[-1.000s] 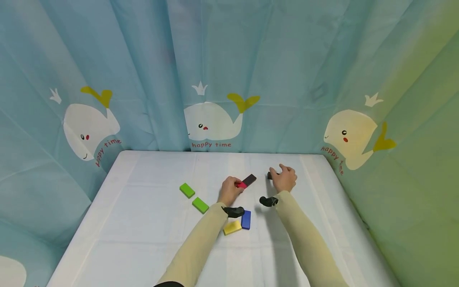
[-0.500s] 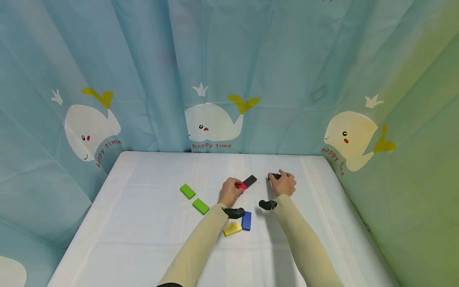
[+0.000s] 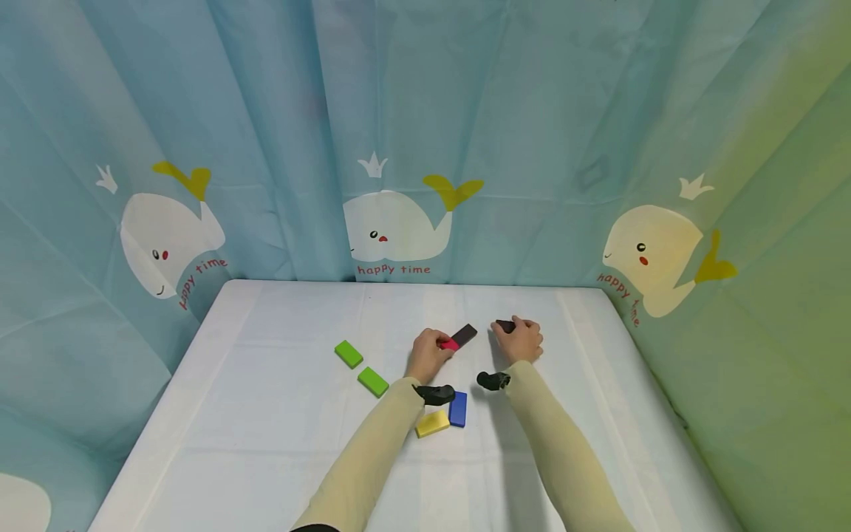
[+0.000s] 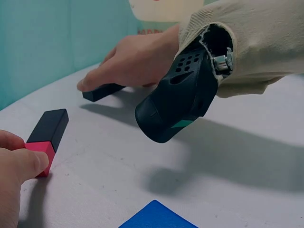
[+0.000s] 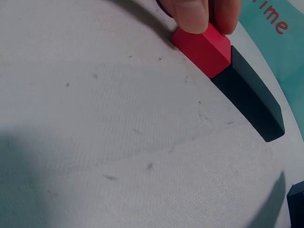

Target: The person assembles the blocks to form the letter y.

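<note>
My left hand pinches a red block between thumb and finger on the white table. A black block lies end to end against the red one, in a slanted line. To the right, my right hand grips a second black block, its thumb at the near left side. In the left wrist view, that black block shows under the fingers, its far part hidden by the hand. Only a corner of it appears at the right edge of the right wrist view. A gap separates the two black blocks.
Two green blocks lie left of my left hand. A yellow block and a blue block lie close together near the left wrist. Behind the table hangs a blue curtain with whale prints. Both wrists carry dark cameras.
My right hand has shifted slightly left and nearer with its black block, which shows more under the fingers. The left hand stays on the red block.
</note>
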A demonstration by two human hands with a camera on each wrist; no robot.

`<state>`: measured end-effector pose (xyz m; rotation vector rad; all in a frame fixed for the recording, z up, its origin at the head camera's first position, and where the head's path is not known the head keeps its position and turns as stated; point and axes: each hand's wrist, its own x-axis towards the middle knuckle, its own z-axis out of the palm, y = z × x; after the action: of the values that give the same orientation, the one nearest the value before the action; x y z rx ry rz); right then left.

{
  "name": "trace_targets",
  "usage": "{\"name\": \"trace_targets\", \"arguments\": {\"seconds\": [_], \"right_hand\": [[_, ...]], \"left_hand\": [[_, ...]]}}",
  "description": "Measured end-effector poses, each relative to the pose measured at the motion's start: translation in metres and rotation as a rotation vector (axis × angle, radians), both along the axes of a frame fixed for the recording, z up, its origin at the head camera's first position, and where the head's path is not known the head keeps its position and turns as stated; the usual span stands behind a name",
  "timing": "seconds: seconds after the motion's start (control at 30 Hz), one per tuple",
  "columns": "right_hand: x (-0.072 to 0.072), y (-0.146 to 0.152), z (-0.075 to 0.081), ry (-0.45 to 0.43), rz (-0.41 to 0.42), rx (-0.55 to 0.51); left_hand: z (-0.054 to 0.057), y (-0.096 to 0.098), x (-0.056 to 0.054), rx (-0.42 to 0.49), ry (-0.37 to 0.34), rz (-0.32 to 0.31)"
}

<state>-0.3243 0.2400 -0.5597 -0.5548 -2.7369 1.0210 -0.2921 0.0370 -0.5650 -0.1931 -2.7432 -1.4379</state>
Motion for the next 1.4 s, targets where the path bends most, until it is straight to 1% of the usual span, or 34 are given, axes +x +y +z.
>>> {"name": "trace_targets", "arguments": {"seconds": [0.17, 0.37, 0.43, 0.57, 0.7, 0.93, 1.17, 1.27, 1.4], "right_hand": [[0.000, 0.000, -0.003, 0.009, 0.065, 0.018], [0.000, -0.001, -0.006, 0.055, 0.106, 0.022], [0.000, 0.000, -0.007, 0.071, 0.139, 0.026], [-0.001, 0.005, -0.012, 0.107, 0.230, 0.021], [-0.001, 0.012, -0.015, 0.126, 0.276, 0.021], [-0.002, 0.016, -0.009, 0.140, 0.337, 0.012], [-0.011, 0.019, -0.004, 0.201, 0.420, 0.030], [-0.014, 0.019, -0.004, 0.195, 0.450, 0.040], [-0.015, 0.018, -0.004, 0.152, 0.464, 0.030]], "left_hand": [[0.000, 0.000, 0.000, -0.004, -0.006, -0.002], [-0.003, 0.002, -0.001, -0.014, -0.002, 0.005], [-0.003, 0.002, -0.001, -0.014, -0.002, 0.006], [-0.004, 0.003, -0.001, -0.011, -0.002, 0.005], [-0.004, 0.003, 0.000, -0.002, 0.005, -0.002], [-0.003, 0.003, 0.000, -0.003, 0.007, -0.001], [-0.004, 0.002, -0.003, 0.004, -0.002, -0.008], [-0.004, 0.001, -0.003, 0.000, 0.002, -0.005], [-0.003, 0.000, -0.003, -0.003, -0.001, 0.000]]}}
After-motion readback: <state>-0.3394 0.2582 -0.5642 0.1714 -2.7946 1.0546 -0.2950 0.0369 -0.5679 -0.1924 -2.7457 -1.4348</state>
